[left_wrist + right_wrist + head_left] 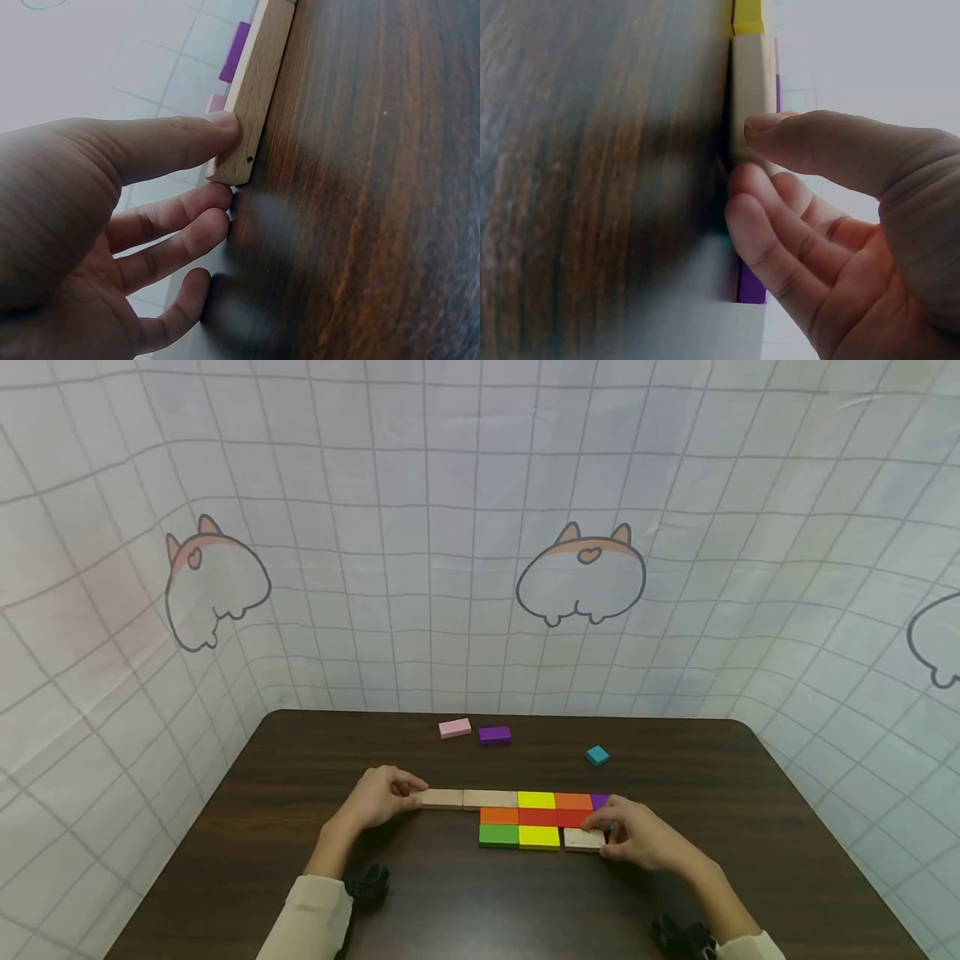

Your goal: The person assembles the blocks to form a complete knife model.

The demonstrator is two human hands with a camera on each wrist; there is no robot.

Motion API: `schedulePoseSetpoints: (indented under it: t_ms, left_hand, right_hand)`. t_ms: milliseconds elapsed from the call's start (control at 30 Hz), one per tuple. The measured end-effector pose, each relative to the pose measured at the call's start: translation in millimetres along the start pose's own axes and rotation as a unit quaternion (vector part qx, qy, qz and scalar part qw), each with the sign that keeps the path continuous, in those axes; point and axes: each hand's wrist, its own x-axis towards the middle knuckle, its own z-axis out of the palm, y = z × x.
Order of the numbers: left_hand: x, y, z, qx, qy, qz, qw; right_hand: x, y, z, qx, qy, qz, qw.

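My left hand [385, 795] pinches the left end of a plain wooden block [442, 798], thumb on its near face; the index finger is mostly hidden in the left wrist view. This block ends a row with another wooden block [491, 799], a yellow one [536, 800], an orange one [573, 802] and a partly covered purple block [598, 801]. My right hand [637, 832] grips a pale wooden block [751, 97] by its right end, beside the yellow block [538, 837] of the nearest row, a narrow gap between them.
An orange block [498, 816] and two red blocks [537, 817] form the middle row. A green block [498, 836] begins the nearest row. Toward the table's back edge lie a pink block [454, 728], a purple block [494, 736] and a small blue block [597, 756].
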Motion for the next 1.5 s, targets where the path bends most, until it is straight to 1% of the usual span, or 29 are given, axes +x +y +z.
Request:
schedulePoseSetpoints:
  t_ms: [200, 467, 933, 1267, 1500]
  left_hand:
    - [0.2, -0.7, 0.6, 0.001, 0.0, 0.001, 1.0]
    - [0.3, -1.1, 0.1, -0.002, -0.002, -0.001, 1.0]
    - [0.6, -1.4, -0.9, -0.004, -0.002, 0.004, 1.0]
    - [0.5, -0.8, -1.0, 0.0, 0.001, 0.005, 1.0]
    - [0.2, -0.7, -1.7, 0.0, 0.001, 0.006, 1.0]
  right_hand:
    - [-0.3, -1.2, 0.0, -0.019, 0.009, 0.001, 1.0]
    - [1.0, -2.6, -1.3, -0.012, 0.005, 0.011, 1.0]
    - [4.3, -1.6, 4.0, -0.033, 0.024, 0.006, 0.999]
    - [5.6, -2.9, 4.0, -0.029, 0.017, 0.017, 0.999]
    - [6.3, -2.5, 3.7, -0.026, 0.016, 0.015, 0.999]
